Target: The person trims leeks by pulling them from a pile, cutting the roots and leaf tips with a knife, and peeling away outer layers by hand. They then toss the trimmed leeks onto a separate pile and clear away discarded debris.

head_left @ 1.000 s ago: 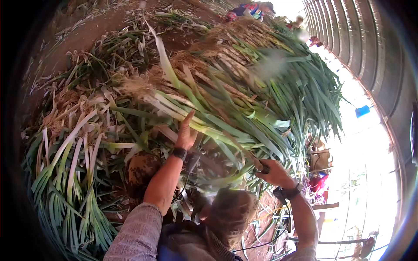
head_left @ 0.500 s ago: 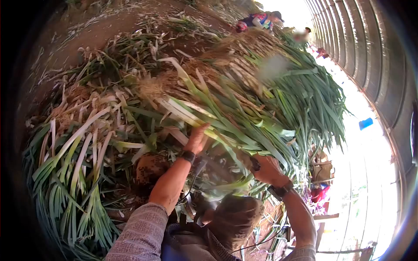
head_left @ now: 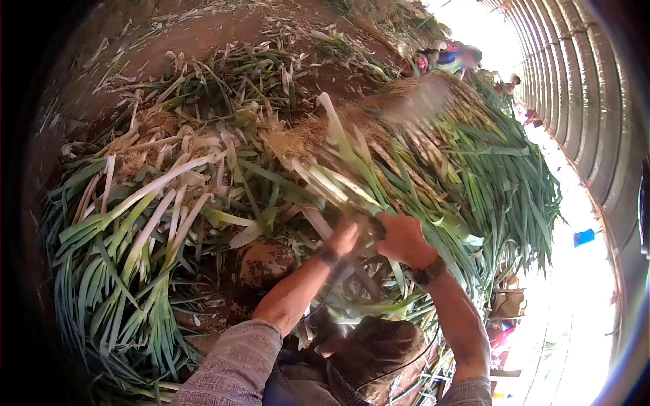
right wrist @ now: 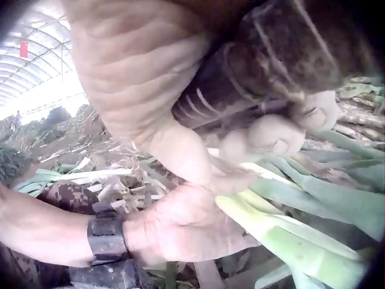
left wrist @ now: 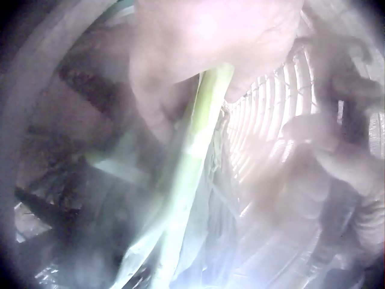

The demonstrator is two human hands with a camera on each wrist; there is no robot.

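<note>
My left hand (head_left: 342, 237) grips a leek (left wrist: 204, 114), its pale stem passing between the thumb and fingers. In the right wrist view the same leek (right wrist: 301, 244) spreads into green leaves beyond that hand. Right beside it, my right hand (head_left: 405, 240) has its fingers curled round a dark, ridged tool handle (right wrist: 216, 84). What is at the handle's far end is hidden. The right thumb (right wrist: 192, 165) reaches down to the left hand, close over the leek. White leek stems (head_left: 325, 186) with roots lie just beyond both hands.
A big pile of leeks (head_left: 487, 176) stretches to the right and back. More leeks (head_left: 142, 237) lie at the left, leaves toward me. My knee (head_left: 264, 264) is beside the left forearm. Another person (head_left: 447, 57) is at the far end, near a ribbed arched wall (head_left: 569, 88).
My right hand has moved up and left with the handle, from the leaves to beside the left hand. The left fingers, straight earlier, have closed round the leek. The head view has shifted.
</note>
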